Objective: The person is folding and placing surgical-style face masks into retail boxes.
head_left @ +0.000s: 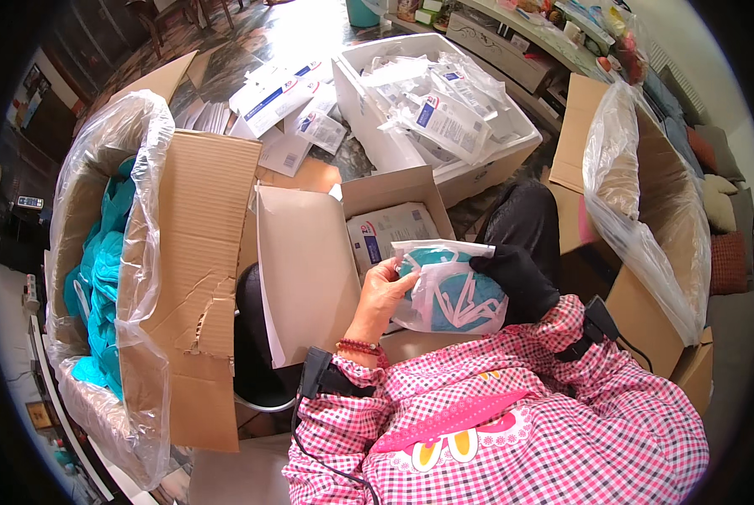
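Observation:
A clear plastic bag (pixel 455 296) is held over my lap, with a folded teal fabric item and white straps inside it. My left hand (pixel 383 289), bare with a beaded bracelet at the wrist, pinches the bag's upper left edge. My right hand (pixel 520 278), in a black glove, grips its upper right corner; the fingertips are partly hidden. Just beyond the bag stands an open carton (pixel 305 278) with printed white packets (pixel 385 231) lying in it.
At the left is a plastic-lined cardboard box (pixel 196 278) of loose teal items (pixel 103 261). A white foam box (pixel 369 126) full of packets stands ahead, beside flat white cartons (pixel 268 105) on the floor. Another lined box (pixel 646 202) stands to the right.

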